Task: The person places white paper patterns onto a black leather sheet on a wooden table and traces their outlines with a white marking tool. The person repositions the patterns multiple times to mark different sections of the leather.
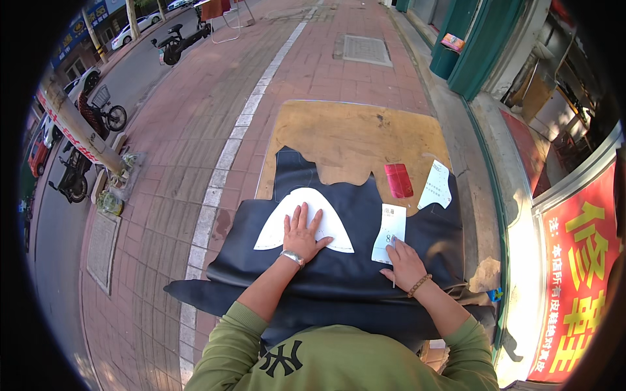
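My left hand [302, 236] lies flat with fingers spread on a white, dome-shaped pattern piece [270, 230], pressing it onto a sheet of black leather [241, 238]. A silver bracelet circles that wrist. On the right, my right hand [405, 266] is closed around a slim, pale pen-like stick [394, 281], mostly hidden by the fingers. Its fingertips rest at the lower end of a narrow white pattern piece [391, 225], also on the leather. Farther back to the right lies a smaller white pattern piece [435, 186] with curved edges.
The leather drapes over the near side of a worn tan board [352, 130]. A shiny red packet [398, 180] lies near the leather's far edge. Brick pavement [156, 215] runs along the left. A red sign [580, 274] and a green door frame [479, 45] stand to the right.
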The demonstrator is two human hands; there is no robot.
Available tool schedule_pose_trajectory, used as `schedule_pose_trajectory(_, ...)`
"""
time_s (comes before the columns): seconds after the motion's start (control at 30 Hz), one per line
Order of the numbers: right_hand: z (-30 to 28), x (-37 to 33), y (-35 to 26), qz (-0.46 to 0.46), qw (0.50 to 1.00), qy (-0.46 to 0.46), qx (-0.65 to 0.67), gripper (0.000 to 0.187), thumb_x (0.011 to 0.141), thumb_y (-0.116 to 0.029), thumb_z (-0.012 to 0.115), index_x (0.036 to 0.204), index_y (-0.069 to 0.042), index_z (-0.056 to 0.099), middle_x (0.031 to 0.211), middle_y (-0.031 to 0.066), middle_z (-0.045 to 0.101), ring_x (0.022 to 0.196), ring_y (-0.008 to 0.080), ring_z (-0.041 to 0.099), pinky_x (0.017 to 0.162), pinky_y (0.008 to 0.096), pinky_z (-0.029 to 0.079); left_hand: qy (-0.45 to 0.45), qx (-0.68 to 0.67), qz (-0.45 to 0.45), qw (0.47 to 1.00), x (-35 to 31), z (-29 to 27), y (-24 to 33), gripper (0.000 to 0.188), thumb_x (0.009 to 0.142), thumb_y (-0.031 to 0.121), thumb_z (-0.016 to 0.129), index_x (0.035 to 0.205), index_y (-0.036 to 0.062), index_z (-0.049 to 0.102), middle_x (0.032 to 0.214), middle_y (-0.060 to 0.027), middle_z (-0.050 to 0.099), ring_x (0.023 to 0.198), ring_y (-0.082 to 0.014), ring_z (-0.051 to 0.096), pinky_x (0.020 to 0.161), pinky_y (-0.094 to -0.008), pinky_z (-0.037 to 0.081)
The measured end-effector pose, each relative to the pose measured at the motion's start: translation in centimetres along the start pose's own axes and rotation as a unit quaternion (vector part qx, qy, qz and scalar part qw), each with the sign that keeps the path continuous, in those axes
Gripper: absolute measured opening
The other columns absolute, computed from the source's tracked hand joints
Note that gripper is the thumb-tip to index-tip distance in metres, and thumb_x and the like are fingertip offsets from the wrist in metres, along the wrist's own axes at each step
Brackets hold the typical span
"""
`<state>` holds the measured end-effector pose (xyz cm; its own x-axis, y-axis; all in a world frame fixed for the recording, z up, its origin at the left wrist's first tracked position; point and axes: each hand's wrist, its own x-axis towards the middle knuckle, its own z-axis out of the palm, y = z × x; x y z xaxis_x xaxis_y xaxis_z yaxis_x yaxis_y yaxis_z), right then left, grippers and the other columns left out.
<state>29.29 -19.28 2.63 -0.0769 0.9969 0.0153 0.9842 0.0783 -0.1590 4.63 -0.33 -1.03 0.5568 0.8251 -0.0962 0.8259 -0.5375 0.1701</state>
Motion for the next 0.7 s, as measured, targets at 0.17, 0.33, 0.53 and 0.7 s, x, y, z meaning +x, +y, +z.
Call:
schedule_pose_trajectory(0.17, -0.6, 0.9, 0.6, -0.05, 0.994, -0.078, -0.064, 0.052, 0.083, -0.024, 0.065, 0.124, 0.002, 0.049, 0.134, 0.0271, 0.045, 0.126, 0.0369, 0.046, 0.097, 0.0432, 0.047, -0.009, -0.013, 0.028, 0.999, -0.3, -0.9, -1.2, 0.08, 0.083, 0.068, 0.054, 0.149, 0.0284, 0.034, 0.159, -0.0136, 0.016, 0.148, -0.031, 0.013, 0.117, -0.0518, 0.01)
schedule_pose_trajectory(0.33, -1.0, 1.7, 0.8, -0.108, 0.983, -0.105, -0.106, 0.037, 0.088, -0.014, 0.051, 0.121, 0.003, 0.051, 0.131, 0.0288, 0.046, 0.122, 0.036, 0.05, 0.081, 0.0409, 0.056, 0.007, -0.032, 0.041, 0.999, -0.1, -0.8, -1.9, 0.08, 0.081, 0.062, 0.061, 0.147, 0.0237, 0.039, 0.157, -0.0144, 0.022, 0.146, -0.0317, 0.018, 0.117, -0.0491, 0.015)
schedule_pose_trajectory(0.53, -1.7, 2.7, 1.8, -0.144, 0.972, -0.133, -0.133, 0.033, 0.088, -0.014, 0.048, 0.117, 0.001, 0.053, 0.129, 0.0262, 0.048, 0.111, 0.0299, 0.055, 0.073, 0.0376, 0.057, 0.102, -0.098, -0.022, 0.99, 0.0, -0.6, -4.2, 0.069, 0.072, 0.036, 0.08, 0.131, 0.0103, 0.055, 0.144, -0.0177, 0.042, 0.131, -0.0356, 0.038, 0.111, -0.0412, 0.032)
schedule_pose_trajectory(0.7, -1.6, 2.5, 2.0, -0.169, 0.963, -0.13, -0.164, 0.033, 0.089, -0.014, 0.051, 0.118, 0.002, 0.053, 0.135, 0.0281, 0.044, 0.114, 0.0318, 0.054, 0.077, 0.0435, 0.056, 0.152, -0.131, -0.168, 0.965, 0.3, -1.2, -5.6, 0.072, 0.063, 0.028, 0.087, 0.124, 0.0076, 0.054, 0.123, -0.0155, 0.051, 0.116, -0.0353, 0.047, 0.1, -0.0422, 0.041)
